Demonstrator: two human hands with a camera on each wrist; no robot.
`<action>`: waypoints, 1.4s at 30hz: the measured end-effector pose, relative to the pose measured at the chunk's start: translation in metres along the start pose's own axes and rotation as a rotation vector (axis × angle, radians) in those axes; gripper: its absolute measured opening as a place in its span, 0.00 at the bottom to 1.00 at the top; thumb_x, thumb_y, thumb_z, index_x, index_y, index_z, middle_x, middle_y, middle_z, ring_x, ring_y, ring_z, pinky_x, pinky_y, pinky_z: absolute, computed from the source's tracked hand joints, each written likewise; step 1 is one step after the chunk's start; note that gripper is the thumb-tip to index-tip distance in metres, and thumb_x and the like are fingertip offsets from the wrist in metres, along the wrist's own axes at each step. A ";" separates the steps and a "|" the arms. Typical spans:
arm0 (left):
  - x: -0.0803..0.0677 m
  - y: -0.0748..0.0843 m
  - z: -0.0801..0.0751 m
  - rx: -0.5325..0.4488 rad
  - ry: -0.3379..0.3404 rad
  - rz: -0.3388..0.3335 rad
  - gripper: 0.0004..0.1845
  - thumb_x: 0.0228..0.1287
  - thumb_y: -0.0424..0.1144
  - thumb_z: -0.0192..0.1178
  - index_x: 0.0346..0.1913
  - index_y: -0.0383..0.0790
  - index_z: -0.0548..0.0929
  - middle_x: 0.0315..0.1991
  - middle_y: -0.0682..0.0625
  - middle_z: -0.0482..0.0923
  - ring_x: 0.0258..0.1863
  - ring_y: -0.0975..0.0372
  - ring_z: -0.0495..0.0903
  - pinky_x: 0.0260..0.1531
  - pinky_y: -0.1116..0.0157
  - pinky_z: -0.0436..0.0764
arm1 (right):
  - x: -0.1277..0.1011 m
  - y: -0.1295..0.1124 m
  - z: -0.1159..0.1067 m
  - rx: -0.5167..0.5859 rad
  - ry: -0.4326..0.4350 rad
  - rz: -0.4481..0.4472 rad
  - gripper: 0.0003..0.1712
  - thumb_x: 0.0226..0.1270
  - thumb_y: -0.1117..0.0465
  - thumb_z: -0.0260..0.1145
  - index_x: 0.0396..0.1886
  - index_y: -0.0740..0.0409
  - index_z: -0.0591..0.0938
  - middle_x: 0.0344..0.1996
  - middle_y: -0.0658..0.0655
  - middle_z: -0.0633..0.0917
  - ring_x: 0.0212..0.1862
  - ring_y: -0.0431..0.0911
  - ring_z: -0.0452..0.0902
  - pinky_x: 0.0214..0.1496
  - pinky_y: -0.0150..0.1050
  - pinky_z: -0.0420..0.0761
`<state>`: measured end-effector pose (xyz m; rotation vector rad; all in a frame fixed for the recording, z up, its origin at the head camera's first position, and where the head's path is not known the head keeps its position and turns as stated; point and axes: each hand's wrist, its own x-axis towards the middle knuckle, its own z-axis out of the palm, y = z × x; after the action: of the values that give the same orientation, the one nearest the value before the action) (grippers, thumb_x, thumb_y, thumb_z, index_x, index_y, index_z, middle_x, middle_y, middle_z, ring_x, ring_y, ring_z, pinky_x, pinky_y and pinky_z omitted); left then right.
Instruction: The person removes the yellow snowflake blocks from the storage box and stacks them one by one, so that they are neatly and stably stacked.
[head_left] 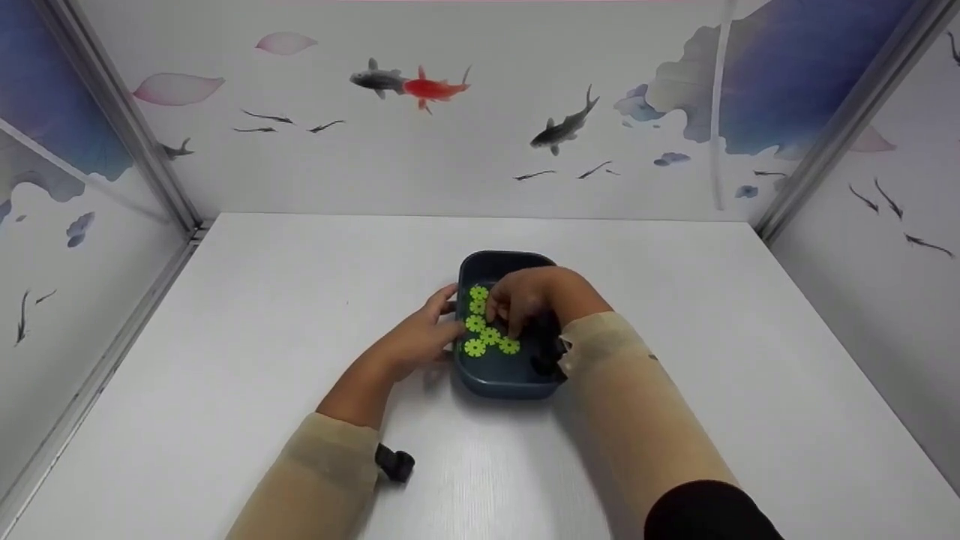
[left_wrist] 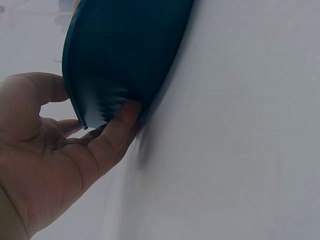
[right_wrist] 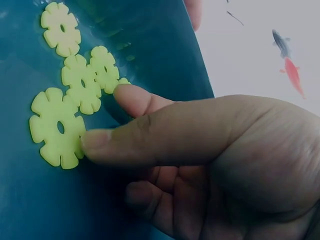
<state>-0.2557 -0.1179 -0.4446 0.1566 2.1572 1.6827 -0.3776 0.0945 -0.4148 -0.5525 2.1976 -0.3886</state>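
A dark blue tray [head_left: 501, 384] stands in the middle of the white table [head_left: 300, 315]. Several yellow-green notched discs [head_left: 480, 326] lie flat in its left half. My left hand [head_left: 450, 311] holds the tray's left rim, thumb above the edge and fingers against the outer wall. The left wrist view shows that hand [left_wrist: 97, 102] on the tray [left_wrist: 130, 50]. My right hand [head_left: 510, 326] reaches down into the tray with curled fingers. In the right wrist view, this hand [right_wrist: 106, 118] has its thumb tip against the edge of the largest disc [right_wrist: 55, 127] and its forefinger tip over a smaller one.
Panels painted with fish and petals [head_left: 420, 86] close in the table at the back and both sides. White tabletop runs all round the tray. A black wrist camera mount [head_left: 394, 463] sits by my left sleeve.
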 end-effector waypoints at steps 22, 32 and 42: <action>0.000 0.001 0.002 0.003 0.011 -0.008 0.40 0.69 0.45 0.54 0.78 0.66 0.47 0.77 0.49 0.53 0.67 0.52 0.72 0.58 0.52 0.81 | -0.006 -0.003 0.005 -0.061 0.070 0.054 0.16 0.54 0.58 0.76 0.41 0.32 0.86 0.45 0.48 0.82 0.51 0.47 0.76 0.48 0.42 0.80; 0.001 -0.002 0.000 -0.011 0.006 -0.004 0.39 0.69 0.44 0.53 0.78 0.66 0.47 0.77 0.49 0.53 0.67 0.52 0.73 0.58 0.52 0.82 | -0.006 -0.005 0.005 -0.046 0.098 0.051 0.11 0.56 0.56 0.74 0.38 0.36 0.87 0.41 0.48 0.86 0.47 0.46 0.79 0.45 0.41 0.81; 0.001 0.001 0.000 0.021 0.010 -0.019 0.38 0.71 0.46 0.52 0.78 0.67 0.47 0.78 0.50 0.52 0.68 0.52 0.72 0.57 0.53 0.82 | -0.002 0.002 0.000 0.084 0.135 -0.056 0.10 0.57 0.57 0.71 0.39 0.42 0.87 0.39 0.51 0.87 0.39 0.47 0.83 0.44 0.44 0.85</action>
<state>-0.2571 -0.1169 -0.4443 0.1341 2.1773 1.6545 -0.3771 0.0977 -0.4142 -0.5567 2.2860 -0.5604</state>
